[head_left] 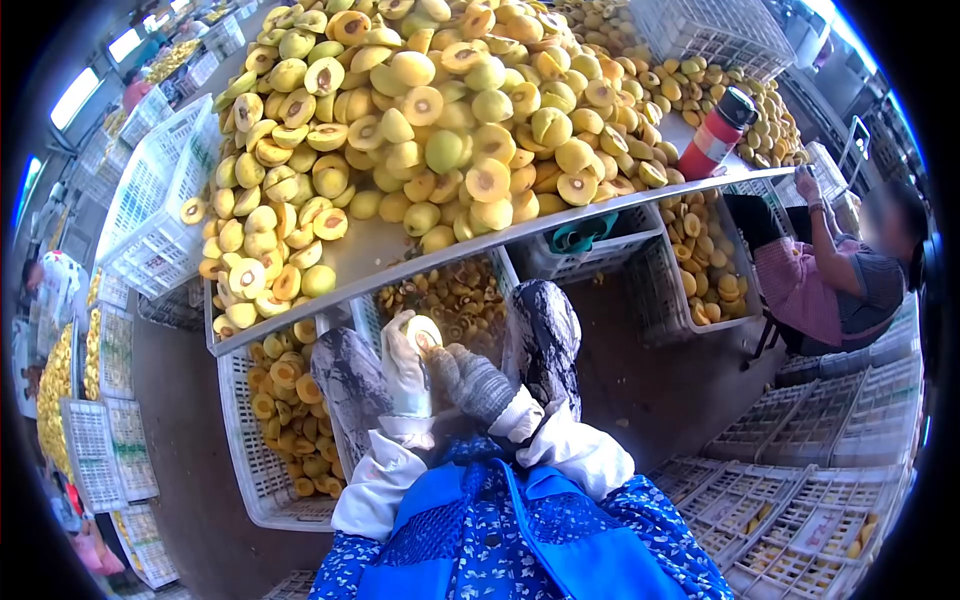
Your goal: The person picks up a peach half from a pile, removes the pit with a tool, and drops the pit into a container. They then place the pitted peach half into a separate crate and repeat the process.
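Left hand: the wearer's left hand (404, 372), in a pale glove, has its grip closed around a halved yellow stone fruit (423, 333), cut face showing a brown center, held up between the knees.
Right hand: the wearer's right hand (478, 385), in a gray knit glove, is curled close beside that fruit; whether its grip holds anything cannot be told.
Table: a metal table (372, 252) stands in front, its edge just beyond the knees.
Fruit pile: a large heap of yellow stone fruit (445, 150), many pieces cut open, covers much of the table.
Bottle: a red bottle (708, 142) with a black lid stands right of the heap, near the table's edge.
Left crate: a white plastic crate (240, 450) beside the wearer's left leg holds fruit pieces.
Middle crate: a crate (506, 268) beyond the hands, partly under the table, holds small brown and yellow pieces (450, 290).
Right crate: another white crate (655, 300), past the right knee, holds more fruit.
Co-worker: a person (840, 275) in a pink checked apron sits at the right, beside the table.
Floor at lower right: slatted crates (790, 510) stand in rows, some with yellow fruit inside.
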{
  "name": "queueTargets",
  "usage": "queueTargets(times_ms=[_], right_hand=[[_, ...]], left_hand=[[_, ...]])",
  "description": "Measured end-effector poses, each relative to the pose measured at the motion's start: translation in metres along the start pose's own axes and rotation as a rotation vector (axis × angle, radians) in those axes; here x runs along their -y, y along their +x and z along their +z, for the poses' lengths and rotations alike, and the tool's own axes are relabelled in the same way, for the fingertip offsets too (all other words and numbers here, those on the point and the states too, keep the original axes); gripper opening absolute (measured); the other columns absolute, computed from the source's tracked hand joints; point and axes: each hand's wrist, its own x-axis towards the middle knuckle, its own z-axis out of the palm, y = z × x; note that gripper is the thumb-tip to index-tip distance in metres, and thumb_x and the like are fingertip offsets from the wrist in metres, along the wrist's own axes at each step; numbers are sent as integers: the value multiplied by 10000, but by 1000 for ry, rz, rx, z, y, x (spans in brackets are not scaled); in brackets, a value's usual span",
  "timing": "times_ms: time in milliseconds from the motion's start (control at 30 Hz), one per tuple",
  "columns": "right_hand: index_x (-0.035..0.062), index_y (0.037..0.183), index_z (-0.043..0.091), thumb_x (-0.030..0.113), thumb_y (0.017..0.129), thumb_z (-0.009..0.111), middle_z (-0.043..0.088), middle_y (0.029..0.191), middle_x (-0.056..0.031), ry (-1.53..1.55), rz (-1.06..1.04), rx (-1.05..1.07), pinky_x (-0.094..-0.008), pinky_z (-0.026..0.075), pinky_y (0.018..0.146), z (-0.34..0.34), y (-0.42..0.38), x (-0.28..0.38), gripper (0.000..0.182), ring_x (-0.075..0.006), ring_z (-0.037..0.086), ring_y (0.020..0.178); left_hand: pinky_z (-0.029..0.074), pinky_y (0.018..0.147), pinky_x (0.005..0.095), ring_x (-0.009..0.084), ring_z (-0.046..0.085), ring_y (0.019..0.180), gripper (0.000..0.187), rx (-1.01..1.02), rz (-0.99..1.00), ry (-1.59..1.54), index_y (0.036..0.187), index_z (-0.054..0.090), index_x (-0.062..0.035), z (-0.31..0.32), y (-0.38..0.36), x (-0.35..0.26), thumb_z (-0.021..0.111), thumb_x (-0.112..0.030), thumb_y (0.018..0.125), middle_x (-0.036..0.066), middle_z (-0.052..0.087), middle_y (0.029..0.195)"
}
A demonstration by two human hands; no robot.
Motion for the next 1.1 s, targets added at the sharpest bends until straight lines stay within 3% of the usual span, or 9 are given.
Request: queueTargets(times_ms=[67, 267, 467, 567, 667, 800, 867, 967, 1100], right_hand=[[15, 1108, 522, 87, 840, 461, 547, 918, -221, -163, -2, 17, -443, 459, 575, -7, -6, 8, 284, -374, 566, 658], [14, 1199, 457, 82, 830, 459, 520, 888, -203, -236, -176, 57, -415, 451, 543, -26, -15, 24, 376, -341, 546, 613], [10, 1149, 498, 84, 821, 468, 534, 909, -186, -203, -294, -48, -390, 462, 606, -12, -15, 4, 338, -336, 562, 729], [-12, 1114, 513, 85, 818, 477, 543, 903, -176, 78, -12, 98, -388, 464, 620, -13, -13, 6, 314, -339, 562, 756], [-17, 1079, 520, 94, 832, 475, 551, 899, -176, 99, -129, 66, -389, 467, 631, -12, -12, 3, 274, -338, 566, 770], [14, 974, 543, 181, 925, 424, 573, 863, -215, 510, 84, -7, -422, 443, 713, -13, -9, 27, 211, -399, 553, 846], [10, 988, 533, 149, 884, 476, 570, 876, -221, 690, 270, 105, -417, 443, 743, -24, -4, 37, 183, -399, 547, 873], [-3, 1027, 504, 126, 789, 554, 562, 902, -235, 142, -322, -128, -421, 445, 753, -16, -3, 23, 275, -401, 543, 892], [-1, 1052, 486, 132, 734, 582, 565, 908, -232, 257, -119, 45, -427, 445, 757, -20, 0, 25, 358, -403, 543, 895]], left_hand=[[405, 895, 299, 182, 512, 1003, 434, -23, -46, -46, 1058, 551, 12, 1, -1, 3, 316, -346, 992, 105, 556, 1081], [427, 864, 314, 218, 558, 926, 412, -58, 15, 120, 1000, 577, 5, 8, -7, 0, 315, -312, 990, 108, 597, 996], [437, 847, 328, 247, 567, 913, 430, -45, 18, 200, 1001, 579, -4, 9, -6, -1, 305, -335, 990, 127, 596, 982], [434, 850, 330, 251, 564, 924, 427, 10, 45, 238, 998, 576, -1, 6, -5, -3, 307, -332, 991, 130, 592, 987], [430, 869, 329, 251, 564, 947, 396, 31, 99, 284, 1004, 568, 3, 6, -4, -8, 308, -296, 994, 132, 590, 1000], [428, 893, 332, 270, 565, 975, 368, -20, 217, 374, 1025, 552, 33, 12, -2, -14, 312, -244, 992, 155, 584, 1029], [432, 899, 336, 282, 566, 988, 362, -58, 243, 326, 1039, 542, 48, 13, -2, -11, 312, -227, 990, 167, 580, 1044], [445, 886, 340, 291, 568, 990, 351, -57, 364, 387, 1053, 533, 66, 12, 0, -6, 313, -199, 984, 186, 575, 1061], [411, 918, 308, 223, 519, 1061, 437, -50, 337, 336, 1132, 501, 44, 11, -2, 2, 311, -323, 993, 147, 530, 1162]])
